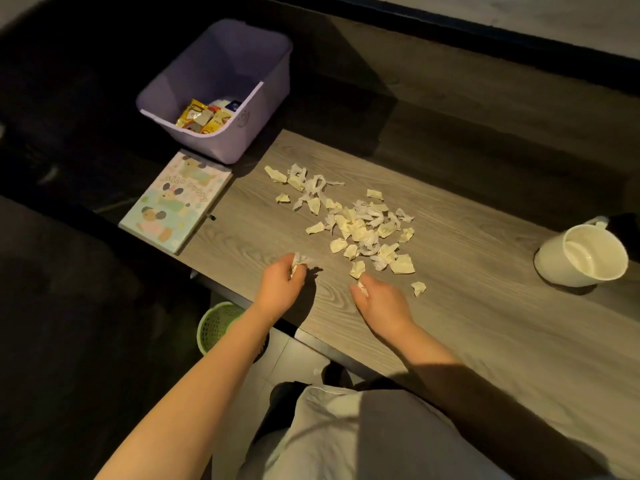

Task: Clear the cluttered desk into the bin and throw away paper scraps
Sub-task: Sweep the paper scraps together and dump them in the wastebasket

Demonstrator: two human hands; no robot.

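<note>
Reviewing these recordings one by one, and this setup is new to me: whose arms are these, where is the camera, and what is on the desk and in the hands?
No machine here: a person works with bare hands, and the single picture comes from a camera worn on the head, looking down. The left hand grips crumpled paper scraps; the right hand pinches one at the near edge of the pile. On the desk are also a picture book, a purple bin holding packets, and a white mug. A green basket stands on the floor below.
</note>
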